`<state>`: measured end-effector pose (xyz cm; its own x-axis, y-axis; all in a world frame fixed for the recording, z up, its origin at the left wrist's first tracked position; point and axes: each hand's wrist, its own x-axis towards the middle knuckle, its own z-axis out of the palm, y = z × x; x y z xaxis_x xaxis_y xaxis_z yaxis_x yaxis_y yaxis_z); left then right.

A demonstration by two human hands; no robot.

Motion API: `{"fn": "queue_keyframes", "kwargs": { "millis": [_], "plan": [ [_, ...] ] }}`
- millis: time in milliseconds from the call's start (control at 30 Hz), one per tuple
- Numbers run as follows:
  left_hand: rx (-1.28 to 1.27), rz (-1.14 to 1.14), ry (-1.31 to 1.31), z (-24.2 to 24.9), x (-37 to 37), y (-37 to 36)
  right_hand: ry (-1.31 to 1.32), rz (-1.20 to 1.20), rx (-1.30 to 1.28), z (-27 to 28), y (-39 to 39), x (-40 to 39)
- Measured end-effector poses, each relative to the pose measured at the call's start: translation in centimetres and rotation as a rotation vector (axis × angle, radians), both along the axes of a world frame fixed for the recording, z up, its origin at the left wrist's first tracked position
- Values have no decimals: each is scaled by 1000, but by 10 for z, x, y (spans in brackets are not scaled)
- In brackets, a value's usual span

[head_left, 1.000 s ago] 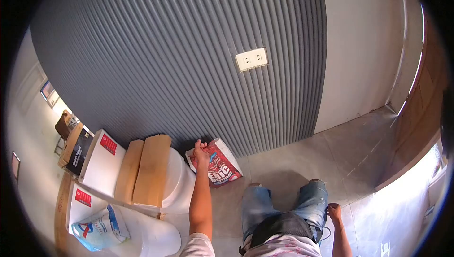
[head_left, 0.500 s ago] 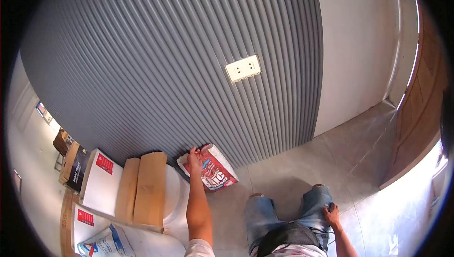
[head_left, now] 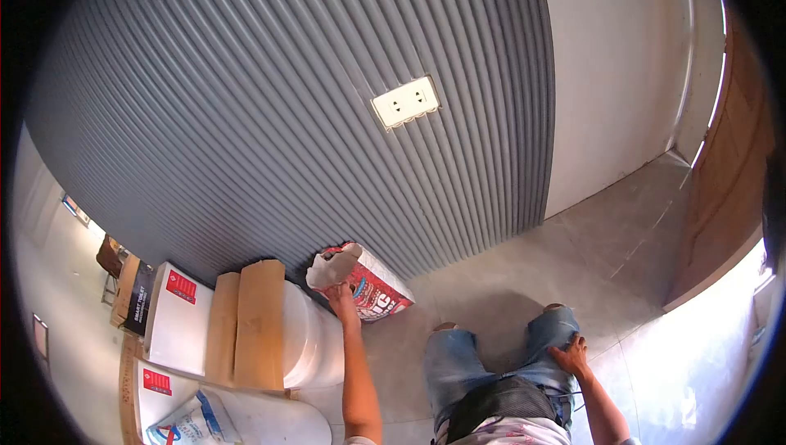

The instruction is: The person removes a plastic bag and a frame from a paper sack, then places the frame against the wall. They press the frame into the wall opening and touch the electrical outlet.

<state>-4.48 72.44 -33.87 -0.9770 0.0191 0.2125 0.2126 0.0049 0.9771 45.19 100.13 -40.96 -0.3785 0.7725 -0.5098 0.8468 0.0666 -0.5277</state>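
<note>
A red and white printed bag (head_left: 378, 289) leans against the foot of the ribbed wall, its torn mouth gaping toward the upper left. My left hand (head_left: 343, 296) has hold of the bag's near rim; some of the fingers are hidden by the rim and the hand itself. On the jeans (head_left: 550, 334), just above the knee, rests my right hand (head_left: 571, 355) with its fingers spread and nothing in it.
Grey ribbed panelling (head_left: 270, 109) carries a white socket plate (head_left: 406, 103). To the left stand white toilets (head_left: 307, 338) with cardboard pieces (head_left: 260, 322) and a blue-white bag (head_left: 192, 424). A wooden door (head_left: 720, 191) is at right, over grey floor tiles (head_left: 491, 281).
My left hand has shifted from over the bag's front to its near rim, and the bag's mouth has opened wider. My right hand's fingers have spread on the leg.
</note>
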Motion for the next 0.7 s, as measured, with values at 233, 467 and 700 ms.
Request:
{"fn": "queue_keyframes", "kwargs": {
  "millis": [233,467,700],
  "plan": [
    [123,-4,-57,32,48,2,42,-10,14,5,0,2],
    [-673,-269,392,-28,90,-15,28,-20,48,1,-3,2],
    [-1080,-997,-272,-107,222,11,64,-45,39,-7,-1,3]
  ]
}}
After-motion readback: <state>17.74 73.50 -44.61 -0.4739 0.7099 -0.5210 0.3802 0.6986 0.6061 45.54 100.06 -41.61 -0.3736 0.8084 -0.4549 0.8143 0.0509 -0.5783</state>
